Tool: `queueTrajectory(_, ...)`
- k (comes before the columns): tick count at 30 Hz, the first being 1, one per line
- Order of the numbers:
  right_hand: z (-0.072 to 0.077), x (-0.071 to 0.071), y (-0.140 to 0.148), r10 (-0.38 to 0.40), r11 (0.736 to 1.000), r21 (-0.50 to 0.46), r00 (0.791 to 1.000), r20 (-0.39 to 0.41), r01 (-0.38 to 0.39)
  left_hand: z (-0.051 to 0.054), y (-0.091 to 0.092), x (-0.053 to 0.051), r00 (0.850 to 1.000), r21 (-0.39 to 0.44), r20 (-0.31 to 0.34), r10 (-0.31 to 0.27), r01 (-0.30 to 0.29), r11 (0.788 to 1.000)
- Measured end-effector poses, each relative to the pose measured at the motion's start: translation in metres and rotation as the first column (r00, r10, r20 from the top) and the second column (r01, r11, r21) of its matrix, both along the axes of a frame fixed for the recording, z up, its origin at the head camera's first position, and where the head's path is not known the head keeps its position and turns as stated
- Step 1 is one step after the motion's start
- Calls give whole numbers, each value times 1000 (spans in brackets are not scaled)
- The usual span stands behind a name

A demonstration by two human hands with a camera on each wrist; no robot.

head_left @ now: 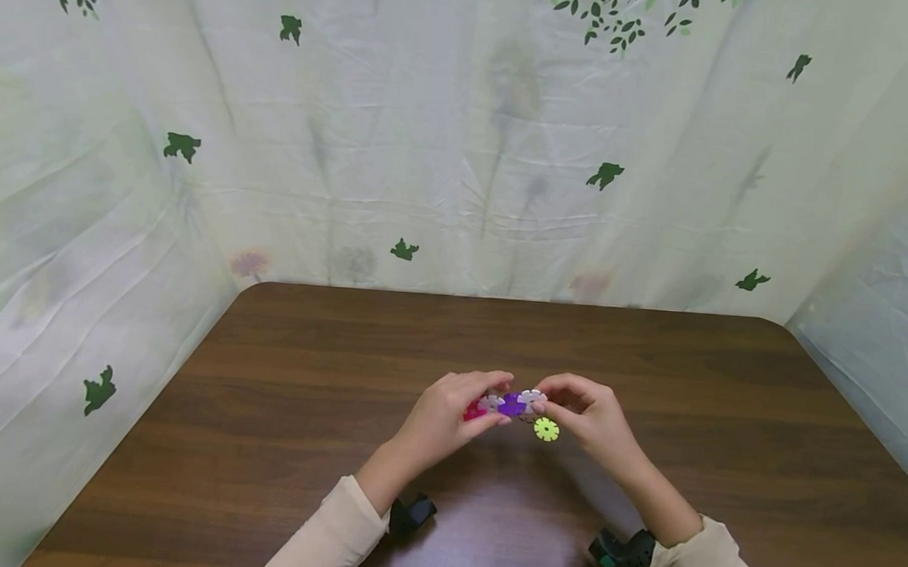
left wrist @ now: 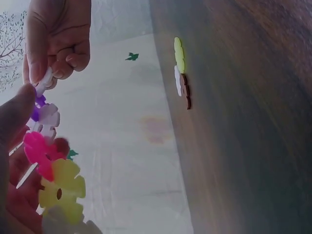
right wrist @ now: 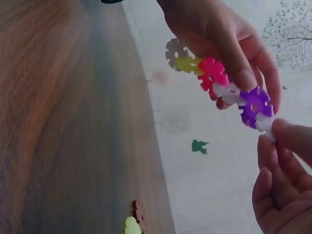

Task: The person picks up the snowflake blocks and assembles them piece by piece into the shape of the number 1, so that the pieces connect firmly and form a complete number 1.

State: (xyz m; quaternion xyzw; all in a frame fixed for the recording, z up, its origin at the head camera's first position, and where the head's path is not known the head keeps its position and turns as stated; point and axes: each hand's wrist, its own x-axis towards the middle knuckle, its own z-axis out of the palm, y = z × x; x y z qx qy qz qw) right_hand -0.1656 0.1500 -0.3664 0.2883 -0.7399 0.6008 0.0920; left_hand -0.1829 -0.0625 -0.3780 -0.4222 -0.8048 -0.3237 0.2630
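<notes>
A chain of interlocking snowflake discs runs between both hands, held above the table. My left hand grips it, the thumb and fingers around the middle near the purple disc. At the right end, my right hand pinches a white disc between thumb and fingertips, its edge meeting the purple one. Beyond the purple disc come another white disc, a pink disc, a yellow disc and a greyish disc, which hangs by the left palm. Fingers partly cover the chain.
Loose discs lie on the brown wooden table just beyond the hands: a yellow-green disc, a brown disc and a white disc. A pale curtain with leaf and bird prints stands behind the table's far edge.
</notes>
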Motion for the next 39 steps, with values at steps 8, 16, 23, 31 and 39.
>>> queueTrajectory(8,-12,-3,-4,15,998,-61,990,140,-6,-2,2,3,998,-14,27,-48,49,999)
queueTrajectory(16,-13,2,-11,10,997,-80,969,248,10,-2,5,6,994,20,72,-86,85,996)
queueTrajectory(23,-12,3,-13,59,996,-86,964,258,-38,-4,6,5,997,28,51,-63,61,998)
queueTrajectory(31,-12,-9,6,64,996,62,995,75,-68,-1,1,3,999,30,40,-3,2,1000)
queueTrajectory(39,-20,-24,25,54,976,210,997,52,-64,2,-3,0,1000,56,16,10,-11,998)
